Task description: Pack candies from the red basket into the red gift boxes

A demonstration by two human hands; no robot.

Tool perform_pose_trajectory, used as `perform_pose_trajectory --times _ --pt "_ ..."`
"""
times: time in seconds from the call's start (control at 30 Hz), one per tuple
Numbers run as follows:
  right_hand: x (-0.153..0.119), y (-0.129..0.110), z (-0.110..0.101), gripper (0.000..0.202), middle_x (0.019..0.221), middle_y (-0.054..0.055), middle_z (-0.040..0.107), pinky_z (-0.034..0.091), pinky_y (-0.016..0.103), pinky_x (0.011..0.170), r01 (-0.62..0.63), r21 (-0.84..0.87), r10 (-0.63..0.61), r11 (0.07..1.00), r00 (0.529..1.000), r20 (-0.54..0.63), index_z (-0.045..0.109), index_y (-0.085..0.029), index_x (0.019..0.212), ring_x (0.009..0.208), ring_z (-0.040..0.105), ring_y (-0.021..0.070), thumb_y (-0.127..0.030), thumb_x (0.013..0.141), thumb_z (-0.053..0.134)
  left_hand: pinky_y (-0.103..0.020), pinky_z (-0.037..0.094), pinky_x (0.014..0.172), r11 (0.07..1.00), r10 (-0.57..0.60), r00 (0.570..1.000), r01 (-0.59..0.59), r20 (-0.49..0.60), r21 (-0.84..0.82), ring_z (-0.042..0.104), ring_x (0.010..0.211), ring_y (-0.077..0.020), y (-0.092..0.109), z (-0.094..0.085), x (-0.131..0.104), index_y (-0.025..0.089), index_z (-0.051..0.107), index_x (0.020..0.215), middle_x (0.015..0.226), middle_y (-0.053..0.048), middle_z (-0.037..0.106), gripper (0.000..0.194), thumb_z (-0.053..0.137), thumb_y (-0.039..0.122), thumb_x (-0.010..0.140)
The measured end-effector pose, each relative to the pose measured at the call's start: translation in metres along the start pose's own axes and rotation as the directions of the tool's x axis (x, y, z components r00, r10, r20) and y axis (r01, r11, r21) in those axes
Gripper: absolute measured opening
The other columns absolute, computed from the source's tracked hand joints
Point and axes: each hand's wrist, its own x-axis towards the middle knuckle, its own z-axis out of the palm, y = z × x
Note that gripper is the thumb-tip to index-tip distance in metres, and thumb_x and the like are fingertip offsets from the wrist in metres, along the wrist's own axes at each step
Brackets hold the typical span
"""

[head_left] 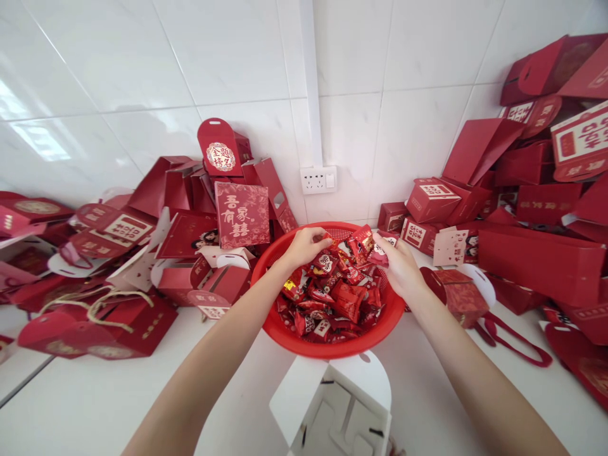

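Observation:
A red plastic basket [327, 348] full of red-wrapped candies [349, 301] stands before me. Over its far left part, my left hand [308, 246] has its fingers curled in a pinch; a bit of red shows at the tips, too small to make out. My right hand [399, 265] is closed on a red wrapped candy [380, 250] with pale lettering, above the basket's right side. Beside that candy, another red and gold packet [361, 240] stands up near my fingertips. Just below the basket sits an open box [351, 411], its white inside facing up and its flaps spread.
Red gift boxes [242, 215] are heaped at the left, some with rope handles [118, 307]. More red boxes [536, 253] pile high at the right, with a red ribbon handle [517, 348] lying in front. Behind is a tiled wall with a socket [318, 180].

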Motion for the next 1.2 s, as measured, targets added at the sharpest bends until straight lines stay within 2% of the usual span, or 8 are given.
perform_pose_trajectory --times 0.33,0.5,0.6,0.73,0.83,1.0,1.1,1.2 --pt "0.0 0.001 -0.001 0.038 0.077 0.003 0.079 0.061 0.036 0.072 0.002 -0.008 -0.002 1.0 1.0 0.012 0.071 -0.023 0.08 0.086 0.076 0.0276 -0.046 0.058 0.091 -0.028 0.044 0.065 0.999 -0.027 1.0 0.027 -0.003 -0.044 0.055 0.064 -0.0157 0.006 0.0 -0.001 0.017 0.062 0.069 0.065 0.002 0.064 0.02 0.065 0.036 0.074" --pt "0.001 0.002 -0.002 0.038 0.076 0.002 0.078 0.059 0.032 0.067 0.012 -0.011 -0.012 1.0 1.0 0.002 0.072 -0.023 0.08 0.081 0.075 0.025 -0.045 0.058 0.092 -0.028 0.047 0.068 0.996 -0.07 0.996 0.067 -0.057 -0.059 0.058 0.067 -0.0178 0.007 -0.001 -0.002 0.019 0.061 0.066 0.064 0.002 0.064 0.015 0.056 0.031 0.072" --pt "0.002 0.003 -0.003 0.039 0.073 0.002 0.077 0.058 0.031 0.064 0.005 -0.01 -0.005 1.0 1.0 0.005 0.072 -0.023 0.08 0.076 0.074 0.0235 -0.047 0.056 0.092 -0.031 0.049 0.075 0.995 -0.087 0.993 0.083 -0.084 -0.053 0.062 0.073 -0.0206 0.006 -0.002 -0.002 0.019 0.066 0.069 0.07 -0.001 0.069 0.016 0.052 0.026 0.071" --pt "0.002 0.002 -0.003 0.04 0.072 0.001 0.076 0.057 0.031 0.061 -0.01 -0.034 0.01 0.999 1.0 -0.015 0.071 -0.023 0.079 0.071 0.073 0.0225 -0.048 0.055 0.092 -0.035 0.05 0.095 0.996 -0.078 0.993 0.073 -0.086 -0.054 0.066 0.094 -0.0249 0.005 -0.003 -0.001 0.02 0.072 0.08 0.093 -0.005 0.077 0.021 0.053 0.021 0.07" --pt "0.002 0.002 -0.004 0.042 0.072 0.0 0.075 0.056 0.03 0.06 -0.028 -0.061 0.027 0.998 0.999 -0.023 0.072 -0.023 0.082 0.067 0.071 0.0198 -0.047 0.055 0.092 -0.036 0.047 0.103 0.995 -0.043 0.998 0.039 -0.04 -0.087 0.066 0.106 -0.0262 0.008 -0.002 -0.002 0.019 0.073 0.083 0.103 -0.006 0.077 0.022 0.054 0.029 0.078" --pt "0.003 0.005 -0.005 0.044 0.077 0.0 0.077 0.057 0.03 0.065 -0.016 -0.073 0.019 0.997 0.998 0.053 0.074 -0.022 0.09 0.072 0.072 0.0202 -0.049 0.058 0.09 -0.032 0.054 0.081 0.972 0.071 0.981 -0.027 0.183 -0.235 0.067 0.082 -0.0224 0.021 0.007 -0.01 0.016 0.071 0.079 0.082 -0.005 0.074 0.046 0.055 0.058 0.088" --pt "0.004 0.008 -0.006 0.045 0.084 0.001 0.079 0.057 0.03 0.07 -0.019 -0.119 0.029 0.993 0.996 0.083 0.076 -0.022 0.095 0.08 0.074 0.0209 -0.047 0.06 0.089 -0.029 0.051 0.071 0.946 0.137 0.953 -0.045 0.27 -0.322 0.061 0.074 -0.0184 0.026 0.011 -0.014 0.016 0.071 0.087 0.08 -0.002 0.069 0.046 0.063 0.06 0.084" --pt "0.005 0.011 -0.008 0.044 0.089 0.001 0.079 0.057 0.03 0.072 -0.029 -0.2 0.049 0.979 0.994 0.096 0.077 -0.023 0.097 0.086 0.074 0.0208 -0.045 0.06 0.089 -0.025 0.042 0.06 0.959 0.134 0.949 -0.052 0.284 -0.28 0.049 0.062 -0.0131 0.028 0.012 -0.015 0.016 0.065 0.074 0.067 0.002 0.056 0.045 0.064 0.06 0.083"
